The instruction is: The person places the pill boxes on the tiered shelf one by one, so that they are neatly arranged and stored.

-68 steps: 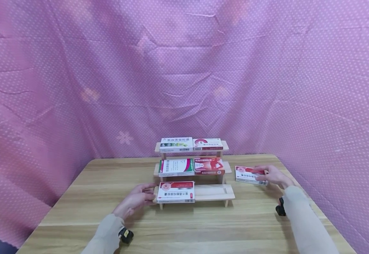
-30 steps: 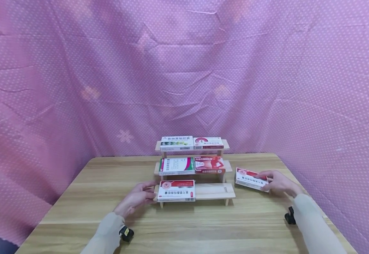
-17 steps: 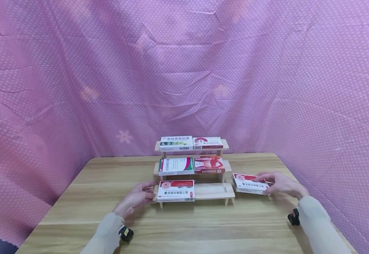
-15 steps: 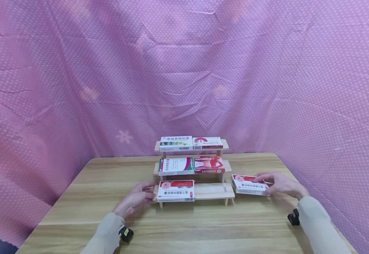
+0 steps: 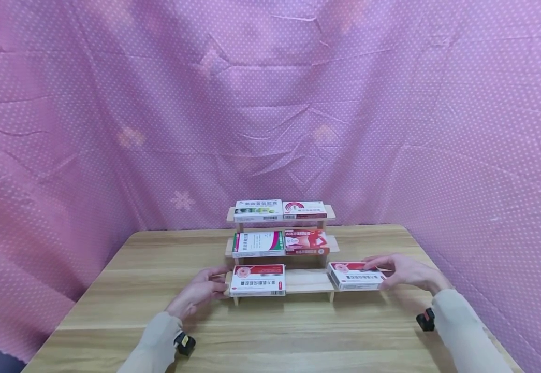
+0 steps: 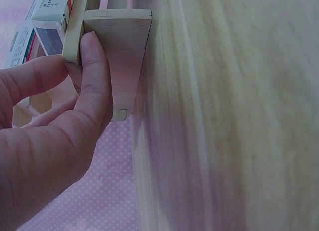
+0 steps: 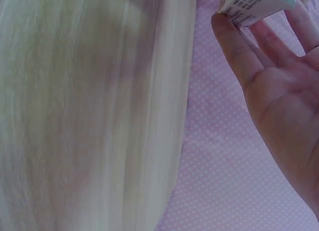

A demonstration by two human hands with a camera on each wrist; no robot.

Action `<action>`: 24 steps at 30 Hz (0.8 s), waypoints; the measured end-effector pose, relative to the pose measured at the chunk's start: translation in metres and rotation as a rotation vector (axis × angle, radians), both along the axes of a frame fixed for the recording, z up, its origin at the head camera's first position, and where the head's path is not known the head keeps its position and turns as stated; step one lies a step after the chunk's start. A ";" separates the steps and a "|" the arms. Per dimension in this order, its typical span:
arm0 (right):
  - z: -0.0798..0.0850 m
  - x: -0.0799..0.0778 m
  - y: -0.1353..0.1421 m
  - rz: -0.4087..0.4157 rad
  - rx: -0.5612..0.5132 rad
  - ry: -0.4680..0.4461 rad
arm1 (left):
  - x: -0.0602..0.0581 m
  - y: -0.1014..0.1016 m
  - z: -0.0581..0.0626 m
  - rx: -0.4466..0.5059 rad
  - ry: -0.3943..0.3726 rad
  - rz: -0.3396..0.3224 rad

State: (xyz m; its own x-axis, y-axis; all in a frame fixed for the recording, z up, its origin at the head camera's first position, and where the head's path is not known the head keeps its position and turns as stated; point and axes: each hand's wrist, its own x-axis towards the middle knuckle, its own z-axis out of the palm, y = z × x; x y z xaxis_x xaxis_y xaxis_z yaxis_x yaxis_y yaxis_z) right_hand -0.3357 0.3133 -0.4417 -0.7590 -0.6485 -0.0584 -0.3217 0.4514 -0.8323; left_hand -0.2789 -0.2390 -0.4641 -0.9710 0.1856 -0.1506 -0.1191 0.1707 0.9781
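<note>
My right hand [image 5: 403,273] pinches a red-and-white medicine box [image 5: 355,277] by its right end, with the box's left end at the right end of the bottom shelf [image 5: 305,281]. In the right wrist view that medicine box [image 7: 254,7] shows its printed end between thumb and fingers. My left hand [image 5: 200,291] grips the left end of the wooden step rack's bottom shelf; in the left wrist view the thumb and fingers of my left hand [image 6: 55,121] pinch the board's end [image 6: 74,44]. A matching red-and-white box [image 5: 258,282] lies on the bottom shelf's left half.
On the middle shelf lie a green-and-white box [image 5: 258,243] and a red box [image 5: 306,241]. The top shelf carries two more boxes, one white and green [image 5: 258,210], one white and red [image 5: 305,209]. A pink dotted curtain [image 5: 270,103] hangs behind the wooden table [image 5: 270,336].
My right hand has picked up the red-and-white box from the table's right side and carried it left to the bottom shelf's right end. My left hand has stayed on the rack.
</note>
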 end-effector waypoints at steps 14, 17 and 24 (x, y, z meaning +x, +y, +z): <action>-0.001 0.007 -0.035 -0.005 -0.008 0.099 | -0.001 -0.001 0.000 0.025 -0.008 -0.037; -0.004 0.007 -0.042 -0.013 -0.026 0.085 | -0.001 -0.001 0.000 0.031 -0.014 -0.037; -0.007 0.012 -0.057 -0.036 -0.065 0.088 | 0.000 -0.001 0.001 0.022 -0.012 -0.034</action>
